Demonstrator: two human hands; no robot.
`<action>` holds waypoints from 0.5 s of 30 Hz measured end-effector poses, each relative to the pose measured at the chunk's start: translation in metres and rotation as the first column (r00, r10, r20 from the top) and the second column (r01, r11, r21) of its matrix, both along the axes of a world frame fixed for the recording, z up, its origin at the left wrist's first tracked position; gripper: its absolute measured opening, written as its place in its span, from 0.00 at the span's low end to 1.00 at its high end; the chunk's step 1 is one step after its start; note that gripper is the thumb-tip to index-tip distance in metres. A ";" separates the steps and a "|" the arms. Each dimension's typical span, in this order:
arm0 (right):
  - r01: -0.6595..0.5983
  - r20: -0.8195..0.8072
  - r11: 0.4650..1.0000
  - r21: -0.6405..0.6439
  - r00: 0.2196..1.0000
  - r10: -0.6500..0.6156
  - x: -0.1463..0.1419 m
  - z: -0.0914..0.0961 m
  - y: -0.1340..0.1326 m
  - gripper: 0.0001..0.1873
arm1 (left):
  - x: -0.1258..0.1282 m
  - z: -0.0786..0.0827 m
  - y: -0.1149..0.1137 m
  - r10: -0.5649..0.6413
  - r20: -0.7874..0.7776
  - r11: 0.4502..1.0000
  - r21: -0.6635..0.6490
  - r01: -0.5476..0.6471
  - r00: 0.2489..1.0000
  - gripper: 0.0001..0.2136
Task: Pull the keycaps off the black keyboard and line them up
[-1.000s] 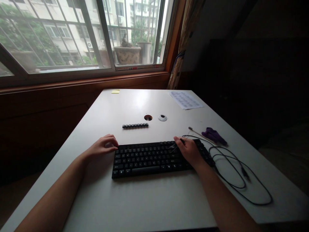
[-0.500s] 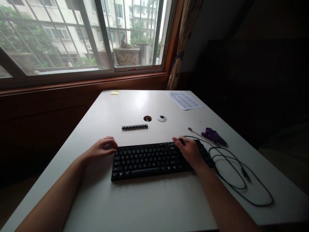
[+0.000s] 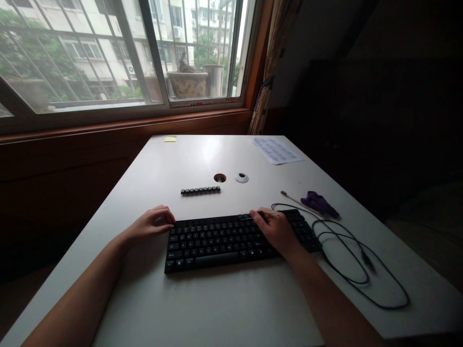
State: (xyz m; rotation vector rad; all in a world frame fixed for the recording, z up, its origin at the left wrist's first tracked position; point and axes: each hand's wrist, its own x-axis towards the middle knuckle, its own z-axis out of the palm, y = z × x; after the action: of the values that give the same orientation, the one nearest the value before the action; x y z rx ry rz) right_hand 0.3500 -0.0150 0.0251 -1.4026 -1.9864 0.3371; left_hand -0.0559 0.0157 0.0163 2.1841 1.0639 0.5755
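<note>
A black keyboard (image 3: 231, 238) lies on the white table (image 3: 202, 303) in front of me. My left hand (image 3: 152, 224) rests at its upper left corner, fingers curled against the edge. My right hand (image 3: 275, 229) lies over the upper rows right of the middle, fingers pinched on a thin wire tool whose tip (image 3: 248, 216) pokes out to the left over the top row. A short row of loose black keycaps (image 3: 200, 190) lies on the table behind the keyboard.
The keyboard's black cable (image 3: 356, 265) loops at the right. A purple cloth (image 3: 320, 203) and a thin stick (image 3: 292, 197) lie behind it. Farther back are a cable hole (image 3: 220, 178), its white cap (image 3: 241, 178), a printed sheet (image 3: 277, 150) and a yellow note (image 3: 170, 139).
My right hand has slid to the left along the keyboard's top rows with the thin tool. My left hand has stayed at the left corner.
</note>
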 end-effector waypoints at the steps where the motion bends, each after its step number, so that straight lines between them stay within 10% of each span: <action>1: -0.004 0.006 1.000 -0.001 1.000 0.004 -0.002 0.000 -0.001 0.21 | 0.000 0.000 0.000 0.001 0.003 1.000 0.000 -0.001 1.000 0.12; 15: 0.040 0.257 0.992 0.116 0.964 -0.069 -0.021 -0.009 -0.009 0.19 | 0.001 0.001 -0.001 -0.004 -0.006 1.000 -0.016 0.004 1.000 0.10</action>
State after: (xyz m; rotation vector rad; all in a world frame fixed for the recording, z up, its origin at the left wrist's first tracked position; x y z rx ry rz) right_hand 0.3288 -0.0235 0.0165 -1.4894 -2.1345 0.0165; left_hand -0.0551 0.0150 0.0169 2.1755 1.0633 0.5573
